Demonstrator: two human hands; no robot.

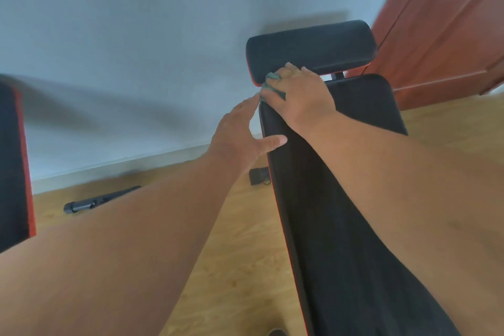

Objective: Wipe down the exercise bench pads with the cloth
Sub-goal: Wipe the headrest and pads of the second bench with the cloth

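Observation:
A long black bench pad [341,199] with red edging runs from the bottom of the view up to the middle. Beyond its far end sits a shorter black head pad [311,48]. My right hand [300,95] holds a green cloth [272,84] at the far left corner of the long pad, just below the head pad; most of the cloth is hidden under the fingers. My left hand [242,133] is at the pad's left edge, fingers straight, thumb touching the pad's surface.
Another black pad with a red edge [13,163] stands at the far left. A black tube [95,200] and a small black part [257,176] lie on the wooden floor by the white wall. A reddish-brown door [450,30] is at the back right.

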